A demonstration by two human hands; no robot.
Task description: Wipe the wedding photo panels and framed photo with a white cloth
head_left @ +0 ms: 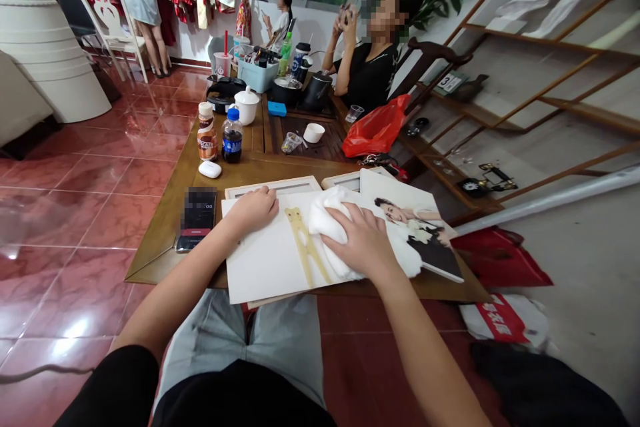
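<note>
A white panel lies at the table's near edge, with a yellow, split-legged shape on its surface. My left hand rests on the panel's upper left part, fingers lightly bent, holding nothing. Bunched under my right hand is a white cloth; my fingers grip it against the panel's right side. The cloth's loose end spreads to the right and hides part of the panel. Beside it lies a photo panel showing a posed portrait. Pale wooden frames show behind and beneath the panels.
On the table's left are a phone, a white earbud case, a coffee bottle and a cola bottle. A red plastic bag lies farther back. A person sits across the table. Shelves line the right.
</note>
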